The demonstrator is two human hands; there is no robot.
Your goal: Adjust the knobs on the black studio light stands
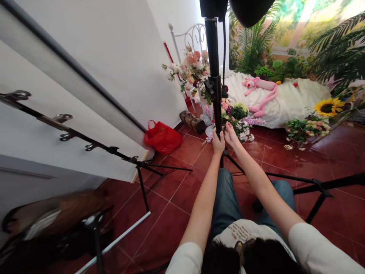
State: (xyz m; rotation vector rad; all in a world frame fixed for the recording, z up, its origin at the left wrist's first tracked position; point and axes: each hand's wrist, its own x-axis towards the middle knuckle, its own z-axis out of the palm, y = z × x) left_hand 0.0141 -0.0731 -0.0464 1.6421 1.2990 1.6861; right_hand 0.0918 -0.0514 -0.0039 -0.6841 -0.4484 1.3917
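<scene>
A black light stand rises upright in front of me, with a black cable hanging beside its upper tube and a dark lamp body at the top edge. My left hand is wrapped around the lower part of the pole. Just to the right, my right hand has its fingers pinched at the same height, close against the pole's side. Whatever lies between those fingers is too small to make out. Above both hands, a black clamp knob sticks out from the pole.
Behind the stand are a bouquet, a white-covered bed with a pink plush toy, and a sunflower. A red bag sits by the wall. Tripod legs cross at right; another clamp-bearing stand is at left.
</scene>
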